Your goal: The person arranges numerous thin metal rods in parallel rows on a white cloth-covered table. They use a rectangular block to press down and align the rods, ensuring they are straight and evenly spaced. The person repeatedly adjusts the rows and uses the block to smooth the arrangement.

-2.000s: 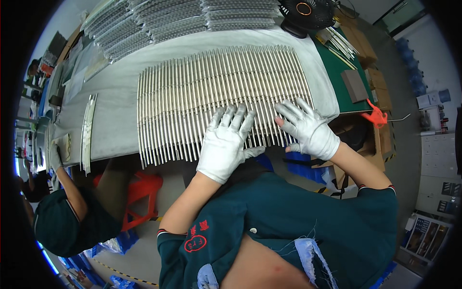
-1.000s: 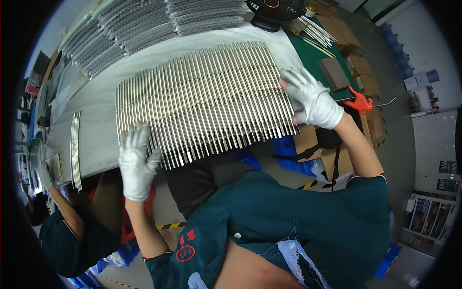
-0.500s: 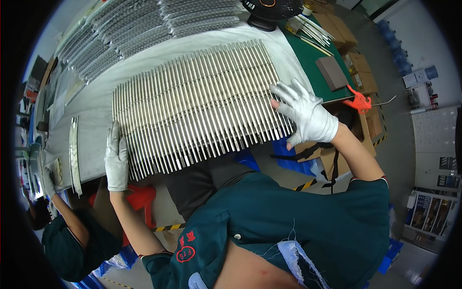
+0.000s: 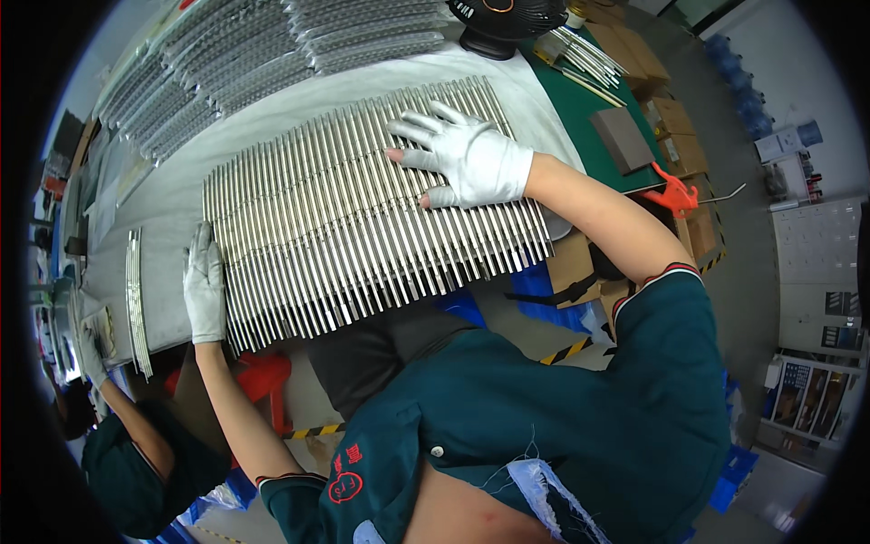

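A wide row of shiny metal rods (image 4: 335, 208) lies side by side on the pale cloth of the table, their near ends jutting past its front edge. My right hand (image 4: 467, 159), in a white glove with thumb and a fingertip bare, rests flat over the right part of the row, fingers spread. Along the row's left end stretches my gloved left hand (image 4: 206, 286), fingers extended, its edge beside the outermost rods. Neither hand grips anything. A small separate bundle of thin rods (image 4: 136, 304) lies to its left.
Stacks of rods in clear wrap (image 4: 245, 63) fill the table's back. Toward the right are a black fan (image 4: 503, 23), a grey-brown block (image 4: 623, 140), a red air gun (image 4: 672, 190) and loose rods (image 4: 580, 59). A co-worker (image 4: 149, 453) sits at left near a red stool (image 4: 270, 385).
My right hand has moved left from the row's right end onto the top of the rods. My left hand has shifted slightly left and up, staying at the left end.
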{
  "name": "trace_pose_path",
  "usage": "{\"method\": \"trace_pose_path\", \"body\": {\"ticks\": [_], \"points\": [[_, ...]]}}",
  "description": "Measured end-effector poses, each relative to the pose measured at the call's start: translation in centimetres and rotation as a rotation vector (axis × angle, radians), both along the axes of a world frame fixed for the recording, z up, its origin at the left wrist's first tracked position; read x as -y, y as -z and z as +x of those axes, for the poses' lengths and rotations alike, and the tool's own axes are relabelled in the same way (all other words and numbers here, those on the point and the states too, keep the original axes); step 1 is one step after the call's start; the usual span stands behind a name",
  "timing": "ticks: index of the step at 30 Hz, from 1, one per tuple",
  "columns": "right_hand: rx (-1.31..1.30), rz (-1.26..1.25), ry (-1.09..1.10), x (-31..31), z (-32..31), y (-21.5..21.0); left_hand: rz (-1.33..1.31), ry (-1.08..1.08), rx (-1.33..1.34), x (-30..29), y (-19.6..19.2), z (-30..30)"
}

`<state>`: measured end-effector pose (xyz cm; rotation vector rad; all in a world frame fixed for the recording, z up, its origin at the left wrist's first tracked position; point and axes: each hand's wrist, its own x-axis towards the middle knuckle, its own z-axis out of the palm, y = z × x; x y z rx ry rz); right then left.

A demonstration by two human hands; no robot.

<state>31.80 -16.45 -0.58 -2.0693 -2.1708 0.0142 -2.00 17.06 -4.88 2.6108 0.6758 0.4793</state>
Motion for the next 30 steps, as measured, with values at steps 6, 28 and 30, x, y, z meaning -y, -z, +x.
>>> {"method": "trace_pose_path", "body": {"ticks": [6, 28, 30], "points": [[0.067, 0.003, 0.041, 2.8, 1.9, -0.3, 0.149, -0.001, -0.111, 0.4, -0.3, 0.1], [0.002, 0.068, -0.261, -8.7, -5.4, 0.2, 0.205, 0.002, -0.094, 1.1, -1.0, 0.8], [-0.006, 0.040, -0.210, -8.3, -5.0, 0.6, 0.189, -0.029, -0.094, 1.4, -1.2, 0.8]]}}
